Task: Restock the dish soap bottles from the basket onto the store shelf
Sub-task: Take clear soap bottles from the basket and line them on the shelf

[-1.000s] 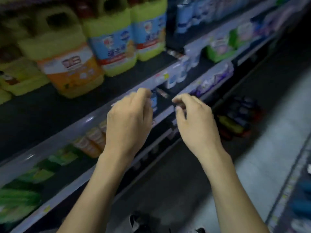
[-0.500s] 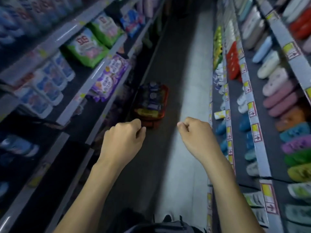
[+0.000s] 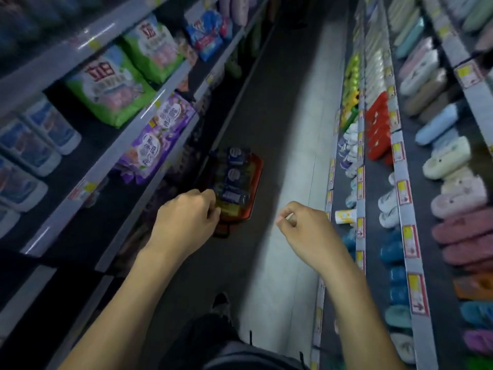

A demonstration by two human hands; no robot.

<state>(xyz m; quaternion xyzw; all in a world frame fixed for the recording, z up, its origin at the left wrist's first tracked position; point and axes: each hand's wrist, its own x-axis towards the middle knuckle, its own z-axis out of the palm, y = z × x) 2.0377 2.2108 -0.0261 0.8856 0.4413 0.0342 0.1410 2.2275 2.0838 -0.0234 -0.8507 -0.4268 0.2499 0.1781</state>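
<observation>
A red basket (image 3: 256, 180) stands on the dark aisle floor ahead of me, beside the foot of the left shelving. Several dish soap bottles (image 3: 234, 177) with blue labels lie in it. My left hand (image 3: 186, 217) hangs in front of the basket's near end, fingers curled, holding nothing that I can see. My right hand (image 3: 304, 228) is out over the pale floor strip to the right of the basket, fingers curled and empty. Both forearms reach forward from the bottom of the view.
The left shelf unit (image 3: 112, 156) carries green bags (image 3: 112, 94), purple bags (image 3: 157, 137) and white tubs (image 3: 40, 140). The right shelf unit (image 3: 400, 161) holds rows of slippers and small bottles. My foot (image 3: 221, 303) stands on the aisle floor (image 3: 288, 129).
The view swung from the yellow jugs on the left shelf down the aisle, and the basket has come closer. Both hands left the shelf edge and hang curled and empty.
</observation>
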